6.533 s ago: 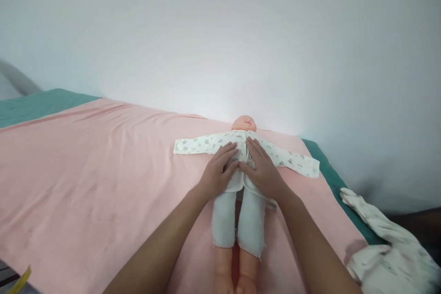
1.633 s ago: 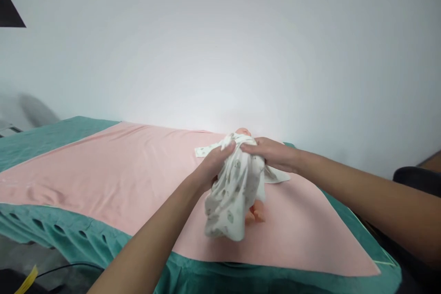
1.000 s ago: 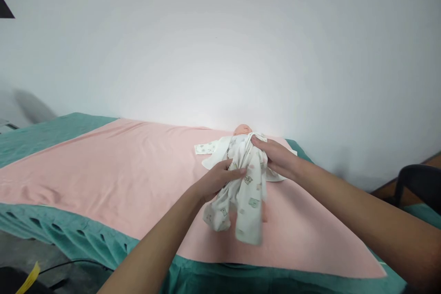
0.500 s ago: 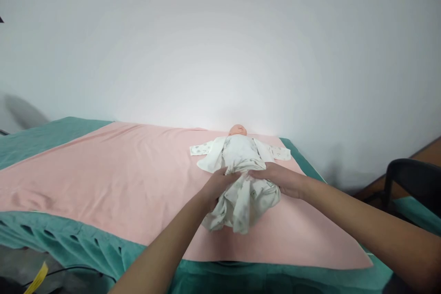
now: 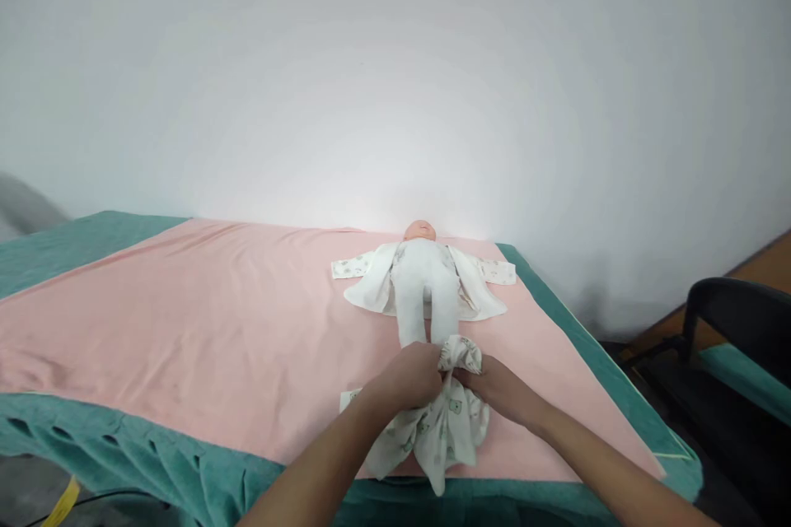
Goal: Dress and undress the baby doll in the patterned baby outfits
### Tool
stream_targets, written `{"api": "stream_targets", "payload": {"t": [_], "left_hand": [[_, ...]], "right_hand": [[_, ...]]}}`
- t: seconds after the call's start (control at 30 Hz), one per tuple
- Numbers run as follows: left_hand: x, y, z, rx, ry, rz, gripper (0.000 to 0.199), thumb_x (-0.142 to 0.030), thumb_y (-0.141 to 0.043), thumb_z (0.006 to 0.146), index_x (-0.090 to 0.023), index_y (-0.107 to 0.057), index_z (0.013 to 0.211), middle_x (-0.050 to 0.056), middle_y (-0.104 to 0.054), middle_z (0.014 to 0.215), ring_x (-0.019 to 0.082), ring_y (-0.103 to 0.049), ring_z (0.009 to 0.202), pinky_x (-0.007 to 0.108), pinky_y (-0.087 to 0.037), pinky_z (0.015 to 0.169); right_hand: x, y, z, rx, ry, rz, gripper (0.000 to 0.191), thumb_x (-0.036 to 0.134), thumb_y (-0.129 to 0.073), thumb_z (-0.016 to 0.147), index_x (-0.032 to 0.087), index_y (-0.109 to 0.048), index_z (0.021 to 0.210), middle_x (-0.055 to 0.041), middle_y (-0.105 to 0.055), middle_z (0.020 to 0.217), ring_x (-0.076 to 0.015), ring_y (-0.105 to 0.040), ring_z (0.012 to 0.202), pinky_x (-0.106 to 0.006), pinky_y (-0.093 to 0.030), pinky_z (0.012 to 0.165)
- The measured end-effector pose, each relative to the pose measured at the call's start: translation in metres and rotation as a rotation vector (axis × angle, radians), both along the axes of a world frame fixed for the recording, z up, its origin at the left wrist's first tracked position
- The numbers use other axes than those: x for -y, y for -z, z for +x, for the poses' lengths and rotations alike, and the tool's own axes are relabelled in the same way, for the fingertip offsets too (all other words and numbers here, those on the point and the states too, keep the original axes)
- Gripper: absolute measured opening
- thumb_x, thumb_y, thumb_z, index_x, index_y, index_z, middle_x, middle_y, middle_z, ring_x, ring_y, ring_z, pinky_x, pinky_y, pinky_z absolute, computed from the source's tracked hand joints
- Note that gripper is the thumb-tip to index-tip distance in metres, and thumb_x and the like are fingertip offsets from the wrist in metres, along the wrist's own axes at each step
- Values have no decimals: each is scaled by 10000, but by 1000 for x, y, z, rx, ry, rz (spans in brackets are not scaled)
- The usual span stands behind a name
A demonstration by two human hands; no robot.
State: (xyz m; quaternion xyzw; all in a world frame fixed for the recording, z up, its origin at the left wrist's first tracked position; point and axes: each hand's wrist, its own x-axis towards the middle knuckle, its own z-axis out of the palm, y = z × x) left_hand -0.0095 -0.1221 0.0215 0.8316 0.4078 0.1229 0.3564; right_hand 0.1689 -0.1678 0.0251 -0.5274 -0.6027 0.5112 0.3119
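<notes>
A baby doll [image 5: 428, 268] lies on its back with its head toward the wall and its white legs pointing to me. An open white baby jacket [image 5: 371, 292] with printed sleeves is spread beneath its torso, sleeves out to both sides. My left hand [image 5: 414, 375] and my right hand [image 5: 499, 389] are both closed on a bunched pair of printed white baby pants [image 5: 446, 436] at the doll's feet. Hands and cloth hide the feet, so I cannot tell whether they are still inside. The pants' lower folds hang toward the table's front edge.
A pink sheet [image 5: 216, 329] covers most of the table, over a green cloth [image 5: 124, 428] that drapes down the front. A white wall [image 5: 395, 82] rises behind. To the right stands a black chair [image 5: 735, 305]; a yellow strip [image 5: 63, 502] shows at bottom left.
Both hands have pulled the pants down the doll's legs toward me. The white legs, covered before, now show. The camera view has shifted slightly.
</notes>
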Motion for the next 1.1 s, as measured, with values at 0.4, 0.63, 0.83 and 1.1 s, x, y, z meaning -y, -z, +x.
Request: {"api": "stream_targets", "payload": {"t": [0.4,0.63,0.83,1.1], "left_hand": [[-43,-5,-11,655,82,-907,361,-364,-734,733,-170,-709,1036,84,-712,947,230,-648,917,325,-492,828],[-79,-16,27,640,-80,-735,331,-392,-777,692,-161,-703,918,66,-694,840,213,-645,785,303,-498,698],[-88,-16,48,711,-177,-709,283,-366,-743,732,-158,-682,915,65,-677,817,231,-654,796,321,-508,704],[-84,-21,47,827,-148,-838,308,-358,-744,745,-156,-664,963,76,-667,858,193,-639,766,300,-511,698]], "right_hand": [[-5,19,23,-470,93,-137,479,351,-757,735,259,-643,1191,-74,-676,1198,-284,-614,1137,-402,-467,982],[-57,28,46,-439,173,-185,541,232,-718,729,216,-593,1256,-82,-677,1199,-286,-647,1069,-383,-520,871],[-69,58,53,-768,321,-172,547,328,-709,766,239,-573,1288,-88,-679,1200,-299,-645,1077,-423,-506,909],[-77,62,50,-893,249,-90,523,332,-709,771,289,-587,1278,-66,-692,1166,-304,-621,1111,-479,-462,966]]}}
